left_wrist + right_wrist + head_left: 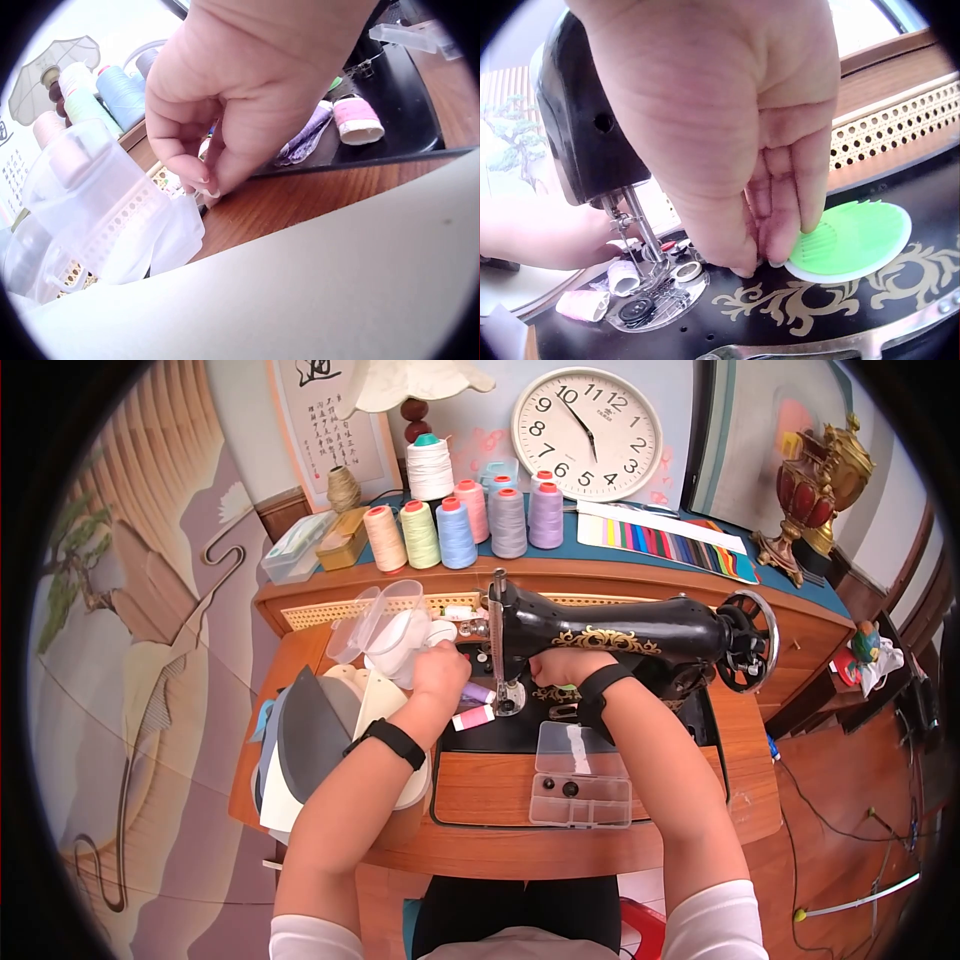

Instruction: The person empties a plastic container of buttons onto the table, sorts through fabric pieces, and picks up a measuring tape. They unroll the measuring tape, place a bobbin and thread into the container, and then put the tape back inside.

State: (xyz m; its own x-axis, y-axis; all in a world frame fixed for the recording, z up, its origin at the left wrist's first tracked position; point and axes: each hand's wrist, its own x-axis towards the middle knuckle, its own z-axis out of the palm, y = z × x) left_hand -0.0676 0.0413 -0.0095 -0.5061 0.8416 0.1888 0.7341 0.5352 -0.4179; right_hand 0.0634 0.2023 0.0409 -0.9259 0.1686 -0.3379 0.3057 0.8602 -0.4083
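Under the arm of the black sewing machine (620, 622), my right hand (570, 666) reaches down to the machine bed. Its thumb and fingertips come close together at the edge of a green disc with a white rim (855, 244). My left hand (440, 678) is left of the needle, beside a translucent plastic box (97, 199). Its fingers curl and the thumb meets the index fingertip; I cannot tell whether something small is pinched there. A pink thread spool (358, 120) and a purple one (307, 139) lie near it. Black and white bobbins lie on the needle plate (660, 304).
Grey and white boards (315, 725) stand at the left of the table. A clear compartment box (580, 800) lies open in front with small black parts inside. Behind are several thread cones (455, 532), a clock (587, 435) and a colour card (650, 538).
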